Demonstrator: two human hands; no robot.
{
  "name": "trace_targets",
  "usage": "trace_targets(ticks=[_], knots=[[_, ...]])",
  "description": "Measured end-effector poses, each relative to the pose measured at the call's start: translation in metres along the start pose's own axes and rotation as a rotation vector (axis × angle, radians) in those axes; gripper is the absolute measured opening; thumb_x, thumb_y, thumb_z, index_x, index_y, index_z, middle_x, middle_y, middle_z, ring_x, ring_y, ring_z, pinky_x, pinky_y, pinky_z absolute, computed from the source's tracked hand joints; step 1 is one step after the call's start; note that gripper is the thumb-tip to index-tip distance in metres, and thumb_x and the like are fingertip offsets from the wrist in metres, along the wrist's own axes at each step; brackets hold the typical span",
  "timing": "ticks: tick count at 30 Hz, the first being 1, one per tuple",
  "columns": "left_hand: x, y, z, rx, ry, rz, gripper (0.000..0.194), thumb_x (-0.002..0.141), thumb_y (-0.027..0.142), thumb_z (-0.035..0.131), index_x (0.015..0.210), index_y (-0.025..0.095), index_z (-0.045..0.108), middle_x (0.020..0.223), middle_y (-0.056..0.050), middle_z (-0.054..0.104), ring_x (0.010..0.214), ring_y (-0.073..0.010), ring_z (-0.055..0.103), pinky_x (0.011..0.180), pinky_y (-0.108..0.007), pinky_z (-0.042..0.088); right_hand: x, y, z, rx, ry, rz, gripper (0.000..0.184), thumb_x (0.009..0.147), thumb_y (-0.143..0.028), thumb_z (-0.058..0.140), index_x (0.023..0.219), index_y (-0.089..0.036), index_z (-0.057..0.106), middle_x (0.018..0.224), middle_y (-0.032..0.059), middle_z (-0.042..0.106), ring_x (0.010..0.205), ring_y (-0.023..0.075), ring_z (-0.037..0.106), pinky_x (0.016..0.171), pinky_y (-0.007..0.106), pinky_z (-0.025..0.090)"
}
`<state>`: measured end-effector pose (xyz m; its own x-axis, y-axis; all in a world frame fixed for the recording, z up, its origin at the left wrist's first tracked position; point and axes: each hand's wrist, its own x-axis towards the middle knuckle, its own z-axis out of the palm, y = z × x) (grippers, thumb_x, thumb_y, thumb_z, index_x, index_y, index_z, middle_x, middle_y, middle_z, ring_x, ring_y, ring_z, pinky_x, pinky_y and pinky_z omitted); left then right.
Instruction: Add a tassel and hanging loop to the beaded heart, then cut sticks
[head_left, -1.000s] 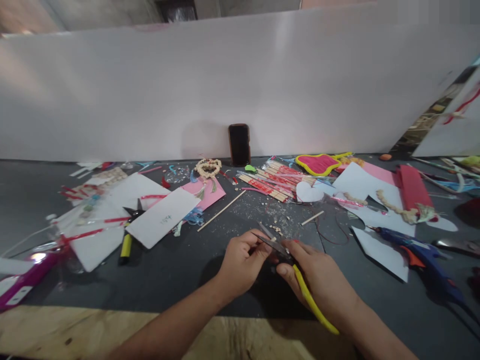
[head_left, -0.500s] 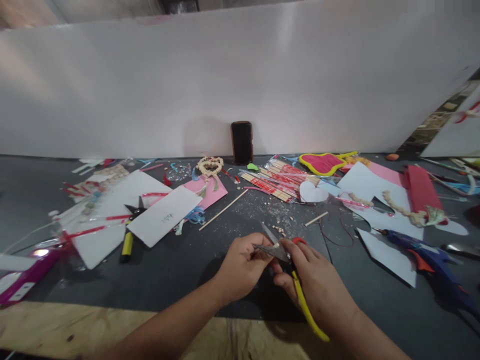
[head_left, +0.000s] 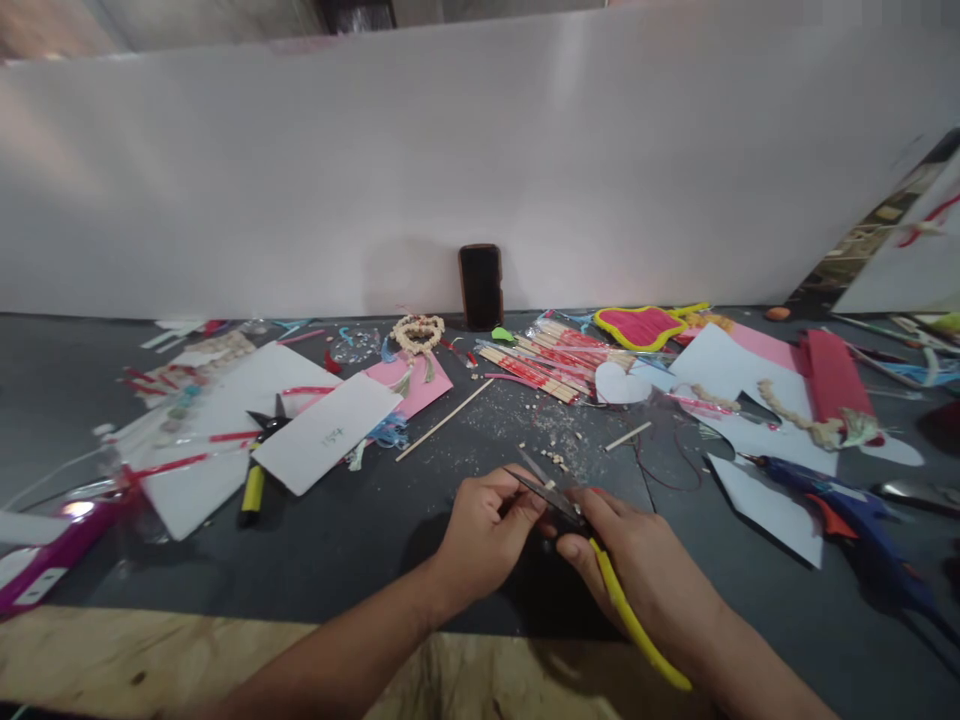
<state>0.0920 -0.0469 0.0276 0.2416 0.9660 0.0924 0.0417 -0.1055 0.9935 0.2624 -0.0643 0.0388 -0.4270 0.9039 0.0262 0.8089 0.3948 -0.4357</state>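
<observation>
My right hand (head_left: pixel 637 555) is wrapped round scissors (head_left: pixel 574 515) with a long yellow handle, their pointed metal blades aimed up and left. A small pale piece (head_left: pixel 550 485) sits between the blades. Beside the blades, my left hand (head_left: pixel 484 530) is closed in a pinch, thumb against the fingers. What it pinches is mostly hidden; it looks like the end of a thin pale stick. Just beyond the blades lie small cut pale bits (head_left: pixel 556 458) on the dark tabletop. A short thin stick (head_left: pixel 628 436) and a longer stick (head_left: pixel 444 420) rest farther out.
A phone (head_left: pixel 481 287) leans on the white panel at the back. Bundled red-and-wood sticks (head_left: pixel 540 370) lie before it. On the right is a blue glue gun (head_left: pixel 825 500) near cut white paper. Yellow-handled pliers (head_left: pixel 259 460) and a white card (head_left: pixel 330 432) are left.
The scissor blades were spread wider half a second ago and are now closer together. The yellow handle has swung slightly right. My left hand stays nearly in place.
</observation>
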Motion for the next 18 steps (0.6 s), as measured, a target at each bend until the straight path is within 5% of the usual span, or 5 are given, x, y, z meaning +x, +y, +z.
trace_targets(ticks=[7,10,18], knots=[[0.002,0.007,-0.002,0.099,-0.015,0.06,0.023,0.082,0.027,0.053,0.065,0.014,0.061,0.062,-0.002,0.063,0.058,-0.0117,0.06,0.058,-0.02,0.045,-0.003,-0.006,-0.005,0.125,-0.023,-0.005,0.031,0.09,-0.04,0.031,0.086,-0.019,0.054,0.066,0.0038,0.064,0.052,0.0147,0.058,0.049,0.023,0.037],[0.003,0.008,-0.003,0.154,-0.04,0.023,0.023,0.082,0.027,0.052,0.066,0.014,0.063,0.065,-0.003,0.065,0.06,-0.0116,0.06,0.059,-0.02,0.044,-0.001,-0.003,-0.006,0.104,0.064,-0.009,0.029,0.088,-0.042,0.038,0.094,-0.02,0.055,0.076,0.006,0.067,0.063,0.0168,0.062,0.054,0.024,0.042],[0.01,-0.006,-0.007,0.273,-0.052,-0.087,0.014,0.081,0.028,0.052,0.076,0.016,0.059,0.067,0.0,0.066,0.059,-0.0099,0.057,0.055,-0.018,0.039,0.011,0.031,-0.006,-0.006,0.274,0.301,0.042,0.084,-0.048,0.043,0.116,-0.02,0.05,0.071,0.0038,0.066,0.058,0.0189,0.064,0.049,0.025,0.044]])
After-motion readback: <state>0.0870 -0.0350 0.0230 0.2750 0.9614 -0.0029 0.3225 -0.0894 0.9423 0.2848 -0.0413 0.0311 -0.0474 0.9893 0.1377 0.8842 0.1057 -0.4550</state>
